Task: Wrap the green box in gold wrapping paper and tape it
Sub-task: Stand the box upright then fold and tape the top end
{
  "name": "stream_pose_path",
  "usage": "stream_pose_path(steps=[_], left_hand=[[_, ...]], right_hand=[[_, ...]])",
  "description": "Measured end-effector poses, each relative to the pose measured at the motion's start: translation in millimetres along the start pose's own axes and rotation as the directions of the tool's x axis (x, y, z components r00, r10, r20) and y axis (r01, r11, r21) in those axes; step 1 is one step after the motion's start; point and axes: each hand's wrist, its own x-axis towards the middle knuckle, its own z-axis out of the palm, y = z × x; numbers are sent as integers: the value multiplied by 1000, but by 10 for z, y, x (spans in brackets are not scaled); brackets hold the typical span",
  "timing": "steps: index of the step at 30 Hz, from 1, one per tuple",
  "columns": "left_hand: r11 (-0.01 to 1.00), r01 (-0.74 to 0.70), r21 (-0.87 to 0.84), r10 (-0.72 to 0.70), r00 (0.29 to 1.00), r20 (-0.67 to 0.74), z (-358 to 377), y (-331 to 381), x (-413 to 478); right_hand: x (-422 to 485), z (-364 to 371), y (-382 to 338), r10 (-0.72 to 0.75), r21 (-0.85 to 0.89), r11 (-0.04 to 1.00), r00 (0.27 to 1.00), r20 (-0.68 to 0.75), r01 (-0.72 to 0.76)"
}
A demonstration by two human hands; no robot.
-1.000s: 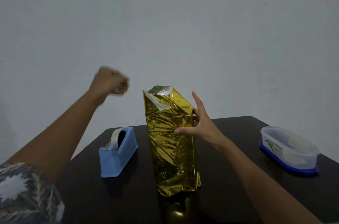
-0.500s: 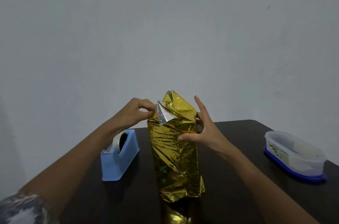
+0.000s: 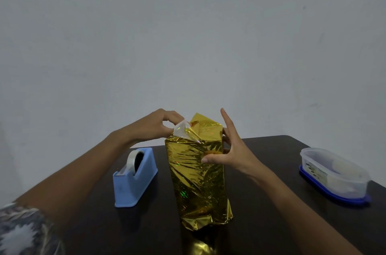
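Backing wall (image 3: pixel 188 35): pale grey and plain, it takes up the whole upper half of the frame and more.
Table (image 3: pixel 271 150): dark and glossy, it runs across the lower frame, with its far edge just right of centre.
Gold-wrapped parcel (image 3: pixel 198 188): this tall block stands upright on the table at lower centre, between the two forearms. Crinkled gold wrapping paper covers it completely, so the green box inside does not show. The paper is bunched at the foot and rises to a loose peak at the top.
Sleeve (image 3: pixel 23 231): grey-and-white patterned cloth in the lower left corner.
Tape dispenser (image 3: pixel 135 179): light blue, just left of the parcel and not touching it. It carries a roll of tape (image 3: pixel 133 159).
Plastic container (image 3: pixel 334 173): a clear oval tub on a blue base at the right edge, well apart from the parcel.
Right hand (image 3: pixel 231 150): it clasps the parcel's upper right side, with the thumb laid across the near face and the curled fingers against the right edge. The index finger points straight up.
Left hand (image 3: pixel 154 127): thumb and forefinger pinch a small flap at the parcel's upper left corner.
Silvery flap (image 3: pixel 182 129): shiny and partly see-through. It may be the paper's underside or clear tape; I cannot tell which.
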Motion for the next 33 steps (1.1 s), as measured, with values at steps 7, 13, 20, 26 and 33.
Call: stream_pose_path(steps=[7,13,20,26,33], left_hand=[[993,22,115,-34,994,101,-24,89,12],[979,55,196,-77,992,105,23,161,-2],[984,49,174,-63,995,77,79,191,-27],[984,43,172,-48,998,28,127,142,-60],[996,84,35,-82,994,-67,188,107,-40]], right_hand=[[-32,0,-35,6,-15,1000,1000,1,-6],[-38,10,-42,1,-28,1000,1000,-10,-1],[-34,9,-32,7,-34,999,1000,-9,-7],[-32,-103,-75,41,56,997,984,174,-51],[194,-69,-224,111,-38,993,992,55,-109]])
